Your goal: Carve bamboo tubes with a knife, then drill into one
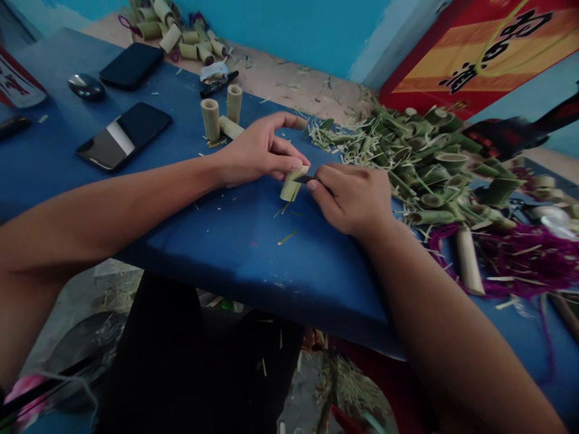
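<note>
My left hand [260, 149] pinches the upper end of a short bamboo tube [289, 188], thumb and fingers closed on it, index finger stretched out above. The tube stands tilted over the blue table. In my right hand [355, 196] is a small knife [304, 179], fist closed around it; its dark blade lies against the side of the tube, and the handle is hidden in the fist. Thin green shavings [286, 238] lie below the tube. Behind my left hand two cut bamboo tubes [210, 119] stand upright, and another bamboo piece [230, 128] lies beside them.
A heap of green bamboo offcuts [434, 169] covers the table's right back. Purple yarn [529, 259] and a wooden stick [469, 260] lie nearer. At left are a phone [124, 135], a black case [131, 65], a mouse [85, 87] and a red can [20, 81]. More bamboo tubes [190, 51] lie at the back.
</note>
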A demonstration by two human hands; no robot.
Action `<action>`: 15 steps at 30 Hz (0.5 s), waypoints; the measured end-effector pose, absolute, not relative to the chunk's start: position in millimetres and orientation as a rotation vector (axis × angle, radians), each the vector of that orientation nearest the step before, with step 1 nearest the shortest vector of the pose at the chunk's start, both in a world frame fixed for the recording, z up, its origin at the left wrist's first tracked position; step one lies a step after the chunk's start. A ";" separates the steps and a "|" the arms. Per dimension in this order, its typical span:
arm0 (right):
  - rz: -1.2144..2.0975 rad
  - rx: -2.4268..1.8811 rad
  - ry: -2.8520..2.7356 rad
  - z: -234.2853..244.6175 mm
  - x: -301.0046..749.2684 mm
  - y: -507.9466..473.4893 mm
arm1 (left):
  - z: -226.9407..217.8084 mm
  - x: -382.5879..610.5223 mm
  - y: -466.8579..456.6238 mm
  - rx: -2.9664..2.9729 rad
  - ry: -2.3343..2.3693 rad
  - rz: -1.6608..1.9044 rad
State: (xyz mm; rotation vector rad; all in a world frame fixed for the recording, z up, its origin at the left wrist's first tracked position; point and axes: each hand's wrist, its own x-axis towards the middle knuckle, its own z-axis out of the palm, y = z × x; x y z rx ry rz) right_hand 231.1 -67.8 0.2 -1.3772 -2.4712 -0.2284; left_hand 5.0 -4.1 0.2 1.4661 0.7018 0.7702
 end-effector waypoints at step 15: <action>-0.212 -1.296 -2.528 -4.3 232.2 -67.4 | 2.2 4.0 -0.7 1.503 0.690 0.767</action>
